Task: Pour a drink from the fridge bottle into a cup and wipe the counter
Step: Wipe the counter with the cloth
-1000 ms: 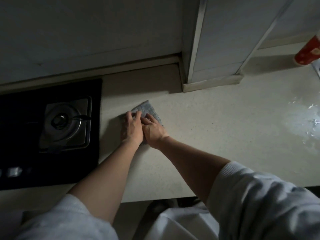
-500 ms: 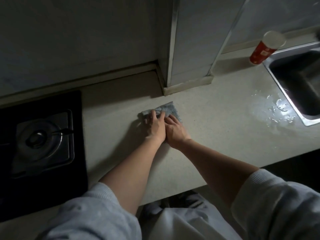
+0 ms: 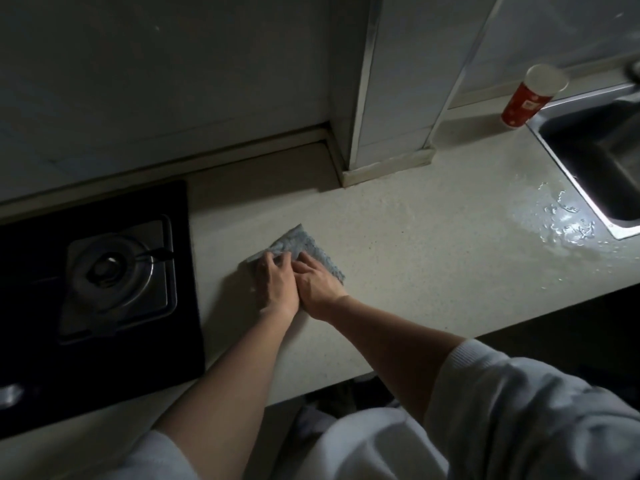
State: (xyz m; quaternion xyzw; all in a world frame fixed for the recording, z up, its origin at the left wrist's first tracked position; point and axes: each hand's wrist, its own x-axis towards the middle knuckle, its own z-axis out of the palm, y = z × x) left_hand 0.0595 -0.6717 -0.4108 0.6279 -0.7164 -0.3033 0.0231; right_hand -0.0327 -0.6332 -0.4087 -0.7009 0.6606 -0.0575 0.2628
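The left hand [image 3: 277, 287] and right hand [image 3: 320, 289] have slid the grey cloth [image 3: 304, 245] back left, toward the stove [image 3: 114, 271], slightly nearer the front edge of the counter [image 3: 415, 271].

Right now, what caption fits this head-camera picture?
Left hand and right hand press a grey cloth on the counter beside the stove; a puddle lies by the sink.

We reach forward over the front edge of the counter [image 3: 415, 258], our left hand [image 3: 277, 284] and right hand [image 3: 320, 285] side by side and touching, fingers flat, pressing down.
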